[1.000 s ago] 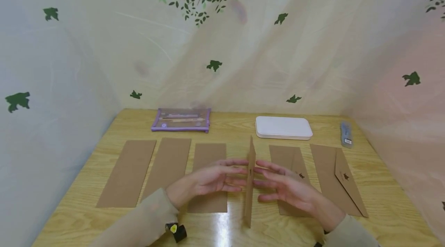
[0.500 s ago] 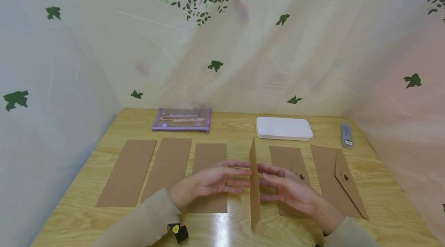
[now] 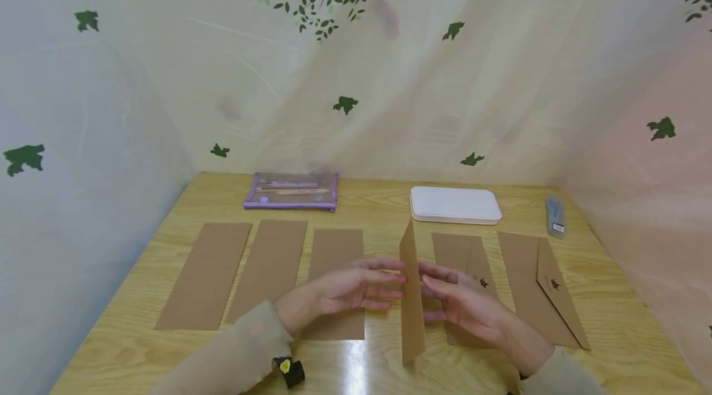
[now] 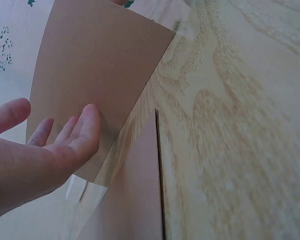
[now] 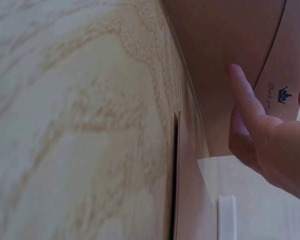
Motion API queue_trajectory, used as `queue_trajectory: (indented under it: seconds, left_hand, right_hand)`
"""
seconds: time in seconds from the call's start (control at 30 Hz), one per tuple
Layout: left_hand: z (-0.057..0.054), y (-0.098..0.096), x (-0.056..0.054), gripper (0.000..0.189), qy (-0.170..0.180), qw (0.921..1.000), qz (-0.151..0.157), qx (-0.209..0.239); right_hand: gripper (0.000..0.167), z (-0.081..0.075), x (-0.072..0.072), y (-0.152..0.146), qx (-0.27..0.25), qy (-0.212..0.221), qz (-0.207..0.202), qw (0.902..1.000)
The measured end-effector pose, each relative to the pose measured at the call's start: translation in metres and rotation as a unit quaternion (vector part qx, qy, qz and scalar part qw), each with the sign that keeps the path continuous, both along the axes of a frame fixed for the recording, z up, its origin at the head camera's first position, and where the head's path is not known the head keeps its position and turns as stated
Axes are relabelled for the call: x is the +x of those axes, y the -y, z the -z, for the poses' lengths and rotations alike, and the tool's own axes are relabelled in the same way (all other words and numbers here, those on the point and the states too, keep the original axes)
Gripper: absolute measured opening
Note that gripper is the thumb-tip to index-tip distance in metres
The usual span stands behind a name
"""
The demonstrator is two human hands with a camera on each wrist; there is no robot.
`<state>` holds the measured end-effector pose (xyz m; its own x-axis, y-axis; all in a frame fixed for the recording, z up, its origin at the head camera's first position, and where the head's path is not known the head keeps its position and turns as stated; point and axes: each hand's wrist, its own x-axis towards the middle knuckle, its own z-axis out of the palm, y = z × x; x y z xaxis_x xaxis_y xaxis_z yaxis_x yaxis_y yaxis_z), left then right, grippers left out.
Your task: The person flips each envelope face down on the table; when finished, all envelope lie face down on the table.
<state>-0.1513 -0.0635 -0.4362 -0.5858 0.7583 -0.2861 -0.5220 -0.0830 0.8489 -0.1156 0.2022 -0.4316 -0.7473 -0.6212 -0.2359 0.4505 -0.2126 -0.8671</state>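
A brown paper envelope [image 3: 412, 302] stands upright on edge between my two hands. My left hand [image 3: 356, 287], fingers extended and slightly spread, has its fingertips at the plain face [image 4: 95, 60]. From the other side my right hand [image 3: 470, 302] rests its fingers against the flap side [image 5: 225, 45], which carries a printed crown and "Thank you". Neither thumb is wrapped round the envelope. Under my left hand lies a plain brown envelope [image 3: 336, 246]; near my right hand lies another envelope [image 3: 453, 250], partly covered by that hand.
Two more plain envelopes [image 3: 206, 274] [image 3: 269, 265] lie at the left, and a flap-side-up envelope [image 3: 525, 284] at the right. Along the back of the wooden table [image 3: 372, 197] are a purple-edged pencil pouch [image 3: 290, 191], a white case [image 3: 455, 204] and a small grey-blue packet [image 3: 555, 217].
The upright envelope has shifted slightly right and turned, so its plain face shows more in the head view. Both hands have moved slightly right with it.
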Motion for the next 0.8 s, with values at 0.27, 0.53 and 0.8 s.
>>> queue_trajectory:
  seconds: [0.27,0.53,0.8]
  left_hand:
    - [0.006,-0.001,0.001,0.048,-0.001,1.0,0.004,-0.007]
    - [0.009,-0.001,0.004,0.051,-0.002,0.9998,0.011,-0.016]
    - [0.012,0.003,0.004,0.05,0.008,0.9995,0.003,-0.031]
  right_hand:
    - [0.063,0.0,0.0,-0.003,-0.008,0.007,-0.007,0.9999]
    - [0.065,-0.001,0.002,-0.006,-0.003,0.009,-0.005,0.9999]
    - [0.07,-0.003,0.004,-0.007,0.048,0.02,0.027,0.9983]
